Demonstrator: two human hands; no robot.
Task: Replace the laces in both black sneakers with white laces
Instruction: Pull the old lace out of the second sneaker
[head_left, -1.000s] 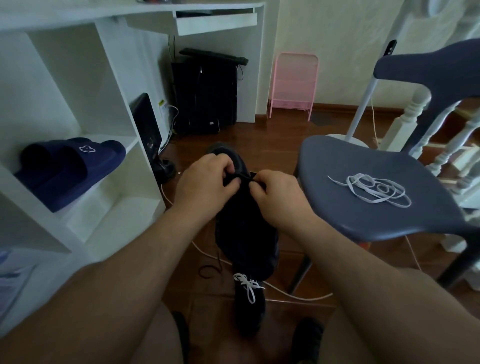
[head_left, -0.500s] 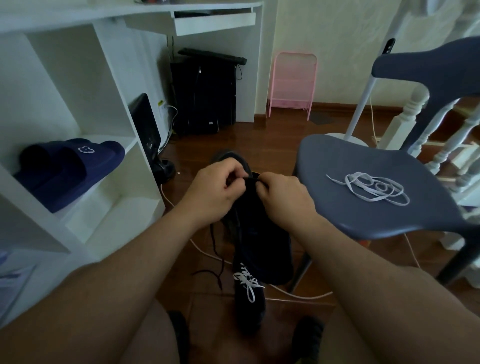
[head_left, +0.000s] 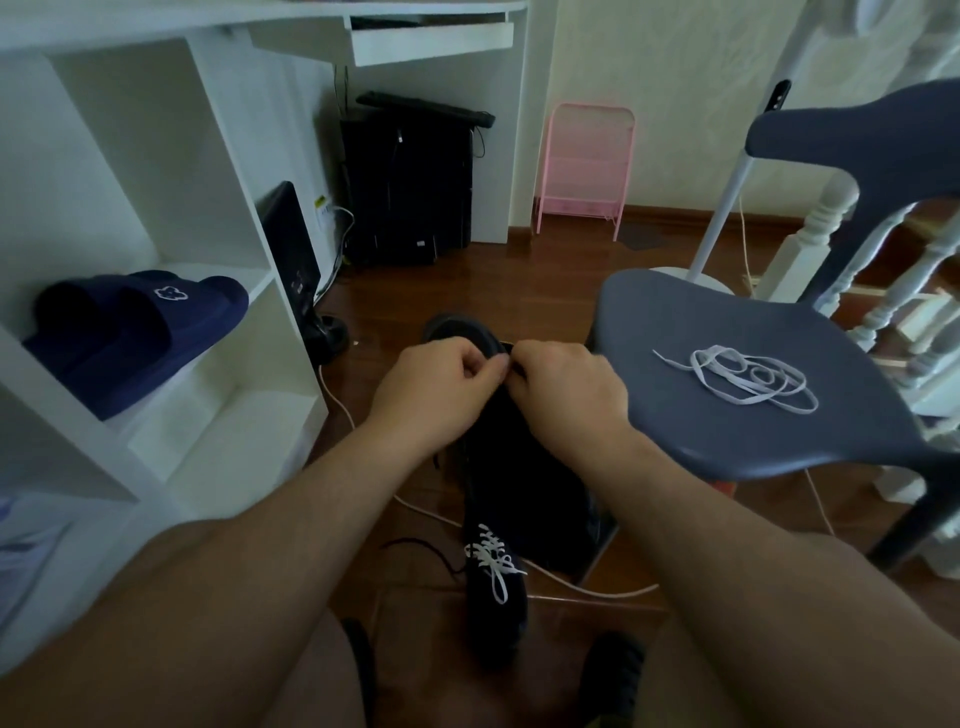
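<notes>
Vs 0.5 s ago: both hands sit closer together, fingertips now nearly touching over the top of the held black sneaker (head_left: 519, 483); shoe looks a bit more upright, toe end pointing away. Left hand (head_left: 441, 387) has fingers curled, pinching at something dark at the shoe's lace area; right hand (head_left: 563, 387) likewise curled and pinching there. Exactly what each pinches is too dark to tell, prob. the black lace (head_left: 431, 551), whose loose end trails on the floor below-left. Held sneaker is all black, detail lost in shadow. Second sneaker (head_left: 493, 597) stands on the floor between the person's legs, w/ white laces already tied. Spare white lace (head_left: 743, 379) lies in a loose tangle on the grey chair seat (head_left: 701, 431), at right, apart from the hands.
</notes>
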